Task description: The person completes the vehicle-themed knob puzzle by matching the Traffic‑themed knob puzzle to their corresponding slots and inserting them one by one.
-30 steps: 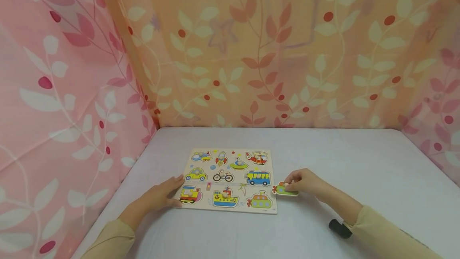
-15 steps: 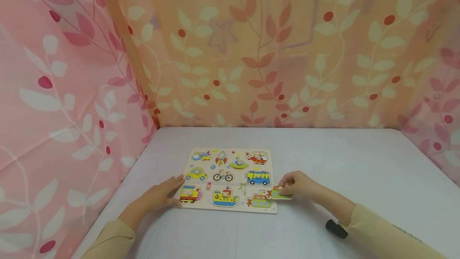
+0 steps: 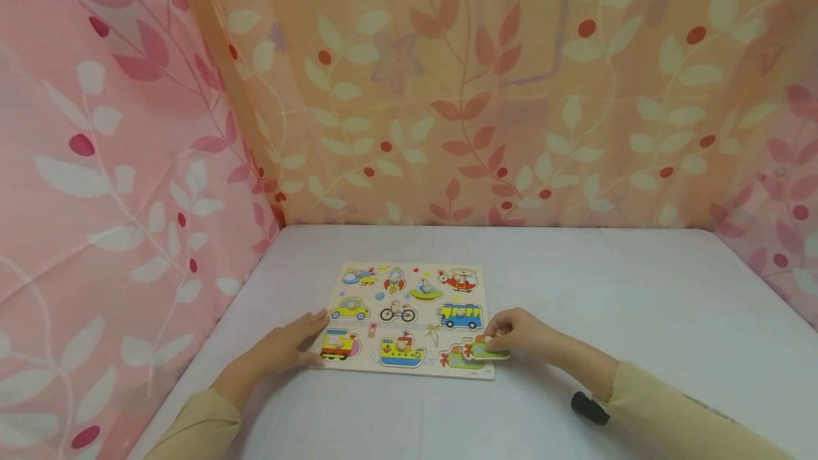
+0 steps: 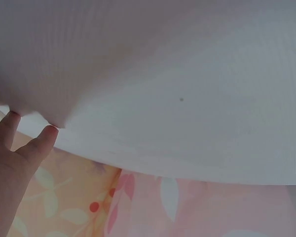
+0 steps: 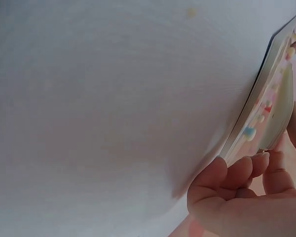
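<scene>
In the head view, a light wooden peg puzzle board (image 3: 426, 316) lies on the white table. My right hand (image 3: 525, 333) pinches the knob of a green and red submarine puzzle piece (image 3: 476, 351). The piece overlaps the submarine picture at the board's lower right corner, partly covering it. From the right wrist, the piece (image 5: 282, 116) shows edge-on, tilted close over the board, above my right fingers (image 5: 239, 173). My left hand (image 3: 290, 341) rests at the board's left edge, thumb and fingers spread; the left wrist view catches only some of its fingers (image 4: 39, 143).
Other knobbed pieces sit in the board, among them a bus (image 3: 459, 315), a boat (image 3: 401, 352), a train (image 3: 339, 345) and a helicopter (image 3: 458, 280). A black object (image 3: 589, 408) is at the right sleeve. Flowered curtains (image 3: 447, 91) stand behind and beside the table.
My right hand has carried the submarine piece leftward, from beside the board's right edge to over the submarine picture. The left hand stays in place.
</scene>
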The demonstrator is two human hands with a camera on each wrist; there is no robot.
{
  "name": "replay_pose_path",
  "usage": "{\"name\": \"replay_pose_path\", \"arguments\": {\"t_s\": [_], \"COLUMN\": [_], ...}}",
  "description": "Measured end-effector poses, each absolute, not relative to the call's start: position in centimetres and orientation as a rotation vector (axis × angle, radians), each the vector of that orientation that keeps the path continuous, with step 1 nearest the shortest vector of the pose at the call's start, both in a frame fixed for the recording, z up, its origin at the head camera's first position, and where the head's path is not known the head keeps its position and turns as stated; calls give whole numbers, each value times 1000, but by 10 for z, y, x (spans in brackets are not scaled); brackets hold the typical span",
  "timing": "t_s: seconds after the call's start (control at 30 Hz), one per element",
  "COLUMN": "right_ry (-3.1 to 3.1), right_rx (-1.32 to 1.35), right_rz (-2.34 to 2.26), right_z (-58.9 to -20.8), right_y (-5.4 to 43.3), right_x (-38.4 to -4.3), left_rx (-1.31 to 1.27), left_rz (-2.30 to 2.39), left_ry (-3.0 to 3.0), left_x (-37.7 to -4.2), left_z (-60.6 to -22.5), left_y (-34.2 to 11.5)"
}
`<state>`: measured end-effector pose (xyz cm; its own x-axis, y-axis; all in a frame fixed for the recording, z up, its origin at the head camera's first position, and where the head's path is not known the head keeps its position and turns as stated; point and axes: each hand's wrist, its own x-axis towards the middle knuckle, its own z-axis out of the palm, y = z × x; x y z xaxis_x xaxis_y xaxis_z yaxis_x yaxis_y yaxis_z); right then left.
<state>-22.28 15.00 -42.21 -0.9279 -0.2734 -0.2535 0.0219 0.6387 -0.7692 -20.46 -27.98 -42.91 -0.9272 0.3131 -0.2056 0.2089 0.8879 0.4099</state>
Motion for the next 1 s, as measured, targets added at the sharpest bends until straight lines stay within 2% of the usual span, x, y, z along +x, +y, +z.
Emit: {"name": "replay_pose_path", "arguments": {"t_s": [1.0], "right_ry": [2514], "right_rx": [-207], "right_rz": [-1155], "right_z": [-423], "right_y": [127], "right_x": [-219], "left_rx": [410], "left_rz": [542], "left_ry": [2798], "left_x": [-206], "left_z": [-433], "left_y": [-281]}}
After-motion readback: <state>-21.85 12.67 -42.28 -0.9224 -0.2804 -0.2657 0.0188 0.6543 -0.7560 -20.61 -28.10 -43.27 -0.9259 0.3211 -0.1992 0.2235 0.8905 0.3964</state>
